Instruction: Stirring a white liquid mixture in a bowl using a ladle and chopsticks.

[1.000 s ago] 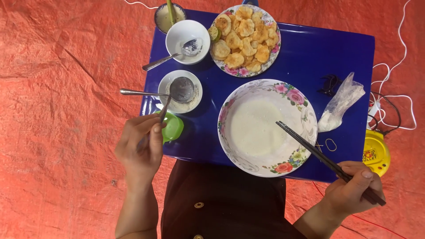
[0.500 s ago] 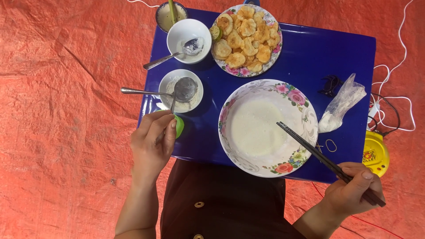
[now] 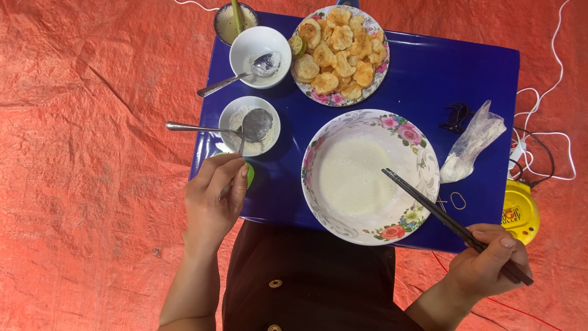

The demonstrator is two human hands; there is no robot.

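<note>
Seasoning the batter appears to be the step in hand: a spoon (image 3: 251, 125) is pinched by its handle in the left hand (image 3: 214, 199) over a small white bowl (image 3: 229, 116) of powder, while black chopsticks (image 3: 447, 220) are clamped in the right hand (image 3: 487, 266), tips resting in the floral bowl (image 3: 422, 159) of pale batter. A level lift across the blue table (image 3: 429, 79) would be called for.

A small blue table (image 3: 422, 79) stands on an orange sheet (image 3: 92, 122). In the middle of the table sits a big flowered bowl (image 3: 422, 153) with white batter in it. Behind the bowl is a flowered plate (image 3: 318, 96) of fried golden pieces. To the left of the bowl are two small white bowls (image 3: 228, 116), each with a spoon. To the right of the big bowl lies a clear plastic bag (image 3: 474, 138), with a small black thing just behind the bag.
</note>
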